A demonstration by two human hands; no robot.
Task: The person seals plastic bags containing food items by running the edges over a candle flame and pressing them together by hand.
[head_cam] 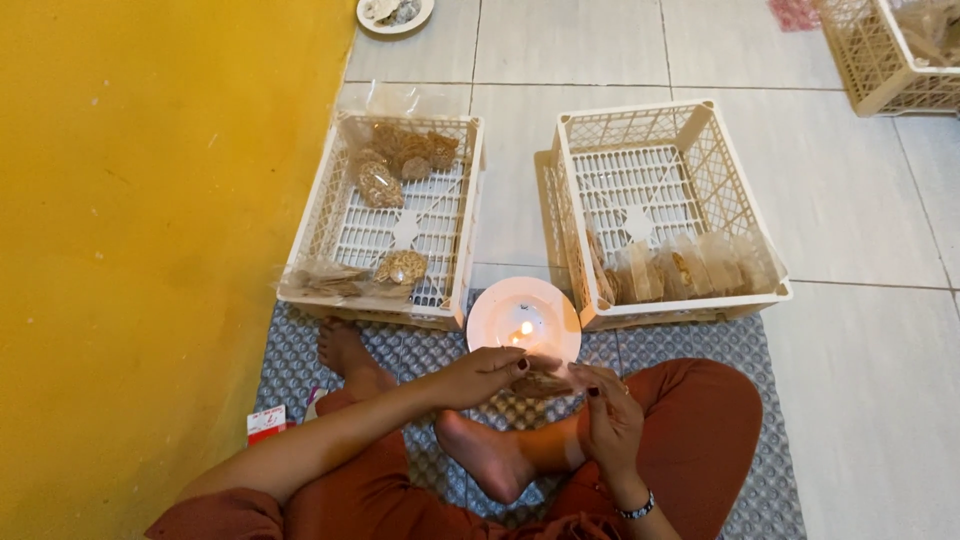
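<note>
I see two crates side by side: the left crate [395, 215] and right crate [665, 205], packets inside each. A candle [524, 320] sits near, between them, on the mat [330, 355]. A plate [395, 12] lies far left, another crate [890, 50] far right.

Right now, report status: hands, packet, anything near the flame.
Both hands, left and right, pinch a clear snack packet. Packet edge at the candle on its plate. Crates just beyond, apart.

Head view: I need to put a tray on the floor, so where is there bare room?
Bare tile lies right of the right crate and beyond both crates. The strip between it and the left crate is narrow. Around the candle and both hands it is crowded.
</note>
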